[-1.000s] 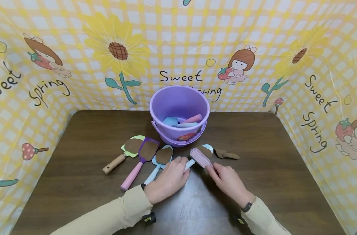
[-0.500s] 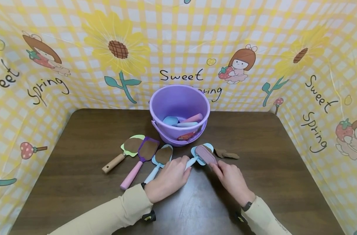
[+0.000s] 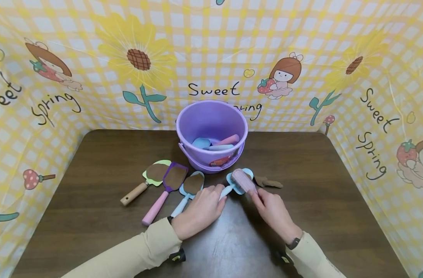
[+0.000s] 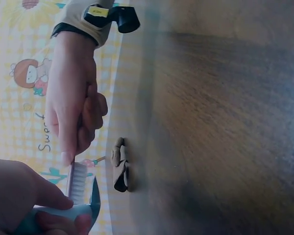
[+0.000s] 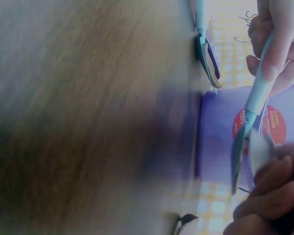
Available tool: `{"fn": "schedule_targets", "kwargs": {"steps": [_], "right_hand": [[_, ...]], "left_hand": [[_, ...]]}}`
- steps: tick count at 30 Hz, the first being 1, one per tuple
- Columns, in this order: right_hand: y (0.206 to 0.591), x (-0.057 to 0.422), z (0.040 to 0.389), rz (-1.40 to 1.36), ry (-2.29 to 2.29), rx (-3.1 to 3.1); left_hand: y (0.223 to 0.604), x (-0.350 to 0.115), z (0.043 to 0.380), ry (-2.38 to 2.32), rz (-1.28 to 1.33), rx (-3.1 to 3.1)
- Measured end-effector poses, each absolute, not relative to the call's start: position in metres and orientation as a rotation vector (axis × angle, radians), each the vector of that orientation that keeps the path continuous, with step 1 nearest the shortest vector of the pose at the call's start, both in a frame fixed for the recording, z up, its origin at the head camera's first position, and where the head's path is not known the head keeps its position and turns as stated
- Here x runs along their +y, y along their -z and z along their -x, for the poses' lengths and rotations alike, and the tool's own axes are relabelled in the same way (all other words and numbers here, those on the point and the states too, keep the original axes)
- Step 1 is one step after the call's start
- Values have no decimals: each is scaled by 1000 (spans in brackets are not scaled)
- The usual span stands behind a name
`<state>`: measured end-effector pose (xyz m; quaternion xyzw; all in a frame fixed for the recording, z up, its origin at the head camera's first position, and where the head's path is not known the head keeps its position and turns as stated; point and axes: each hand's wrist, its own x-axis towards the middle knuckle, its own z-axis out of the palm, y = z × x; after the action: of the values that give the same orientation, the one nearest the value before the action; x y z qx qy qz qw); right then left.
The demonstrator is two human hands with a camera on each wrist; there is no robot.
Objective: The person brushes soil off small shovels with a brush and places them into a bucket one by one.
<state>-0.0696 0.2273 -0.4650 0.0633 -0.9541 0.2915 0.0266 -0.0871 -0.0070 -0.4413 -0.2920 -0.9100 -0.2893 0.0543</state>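
In the head view my left hand [image 3: 199, 212] grips the pale blue handle of a toy shovel [image 3: 226, 192]; its light blue blade points away to the right. My right hand [image 3: 277, 216] holds a pinkish brush [image 3: 243, 180] by its end. White bristles [image 4: 78, 185] face the shovel blade [image 4: 95, 200] in the left wrist view. The brush back covers much of that blade from above. In the right wrist view the brush is blurred beside the blade [image 5: 237, 161], so contact is hard to judge.
Behind the hands stands a purple bucket [image 3: 211, 158] with blue and pink tools inside. Left of it lie a green shovel [image 3: 157, 173], a purple one [image 3: 175, 177] and another blue one [image 3: 193, 185], all with brown patches. A brown irregular piece [image 3: 268, 182] lies at right.
The brush has shifted slightly right and turned from beside the blade to over it, its back now facing up. My left hand and the shovel have stayed nearly still.
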Motion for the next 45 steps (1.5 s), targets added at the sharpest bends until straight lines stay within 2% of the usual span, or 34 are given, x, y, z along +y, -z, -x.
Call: {"fn": "schedule_targets", "kwargs": {"steps": [4, 8, 15, 23, 33, 41, 45], "right_hand": [[464, 227, 67, -285, -771, -2945], [464, 229, 67, -224, -683, -2932], [466, 231, 70, -144, -742, -2950], [462, 231, 69, -273, -699, -2998], [467, 236, 71, -179, -718, -2964], [465, 234, 69, -372, -692, -2924], [470, 234, 68, -347, -550, -2873]], "left_hand": [[440, -7, 87, 901, 876, -2781], [438, -7, 86, 932, 896, -2793], [437, -6, 85, 915, 919, -2799], [436, -4, 88, 918, 916, -2805], [434, -5, 84, 922, 951, -2829], [433, -6, 87, 916, 911, -2813], [434, -8, 85, 920, 927, -2808]]}}
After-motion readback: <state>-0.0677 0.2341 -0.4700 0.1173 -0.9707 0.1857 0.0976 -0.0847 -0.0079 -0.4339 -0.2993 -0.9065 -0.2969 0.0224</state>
